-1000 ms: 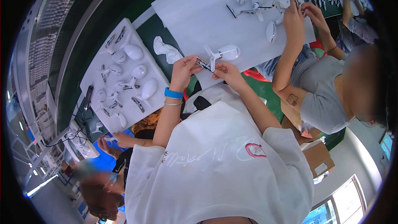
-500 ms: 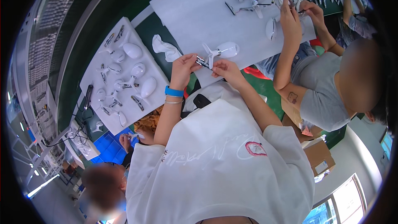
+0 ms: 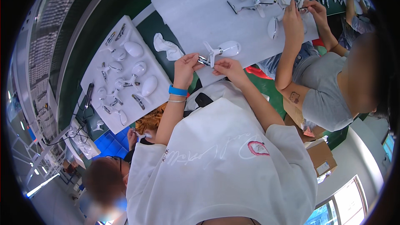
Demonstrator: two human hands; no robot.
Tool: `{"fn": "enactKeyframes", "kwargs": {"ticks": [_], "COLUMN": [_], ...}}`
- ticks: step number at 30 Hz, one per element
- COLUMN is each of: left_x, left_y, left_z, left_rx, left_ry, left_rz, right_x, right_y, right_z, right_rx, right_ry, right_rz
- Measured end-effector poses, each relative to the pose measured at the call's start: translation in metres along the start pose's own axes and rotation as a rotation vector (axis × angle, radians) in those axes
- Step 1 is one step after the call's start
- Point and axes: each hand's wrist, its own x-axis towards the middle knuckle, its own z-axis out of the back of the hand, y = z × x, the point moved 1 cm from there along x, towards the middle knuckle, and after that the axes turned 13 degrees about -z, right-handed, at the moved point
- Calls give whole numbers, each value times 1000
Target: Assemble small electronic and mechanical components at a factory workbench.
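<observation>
Just beyond the near edge of the white-covered table, both my hands are raised in front of me. My left hand [image 3: 186, 68], with a blue band at the wrist, pinches a small silver-and-dark metal part [image 3: 203, 61] between thumb and fingers. Close by, my right hand [image 3: 230, 70] has its fingertips closed at the other end of that part, beside a white three-armed piece [image 3: 213, 53]. What exactly those right fingertips grip is too small to tell. A glossy white oval piece [image 3: 230, 48] adjoins the three-armed piece on its right.
On the left, a white board [image 3: 100, 114] carries several similar white assemblies and ovals. A crumpled white cloth [image 3: 166, 47] lies left of my hands. At the right, a co-worker's hands [image 3: 293, 21] handle a slim part above the table [image 3: 183, 12]. Another person sits lower left near blue bins [image 3: 112, 143].
My hands stay almost in place, still at the metal part. The right co-worker's hands have shifted slightly around their slim part. The lower-left person's hand has moved a little right and up.
</observation>
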Motion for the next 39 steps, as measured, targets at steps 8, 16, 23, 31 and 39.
{"fn": "enactKeyframes", "kwargs": {"ticks": [8, 16, 23, 31, 39], "left_x": [-1, -4, -6, -6, -5], "left_y": [0, -4, -9, -9, -4], "left_z": [2, 2, -1, -3, -4], "left_rx": [-19, -72, -87, -77, 64], "left_ry": [7, 41, 71, 54, 49], "left_rz": [17, 21, 12, -1, -77], "right_x": [2, -1, -2, -1, -2], "right_y": [-1, 1, 4, 3, 3], "right_z": [0, -1, -2, 0, -1], "right_rx": [-17, -12, -12, -18, -13], "right_ry": [-29, -10, -28, -17, -31], "right_rz": [12, 3, -20, -12, -13]}}
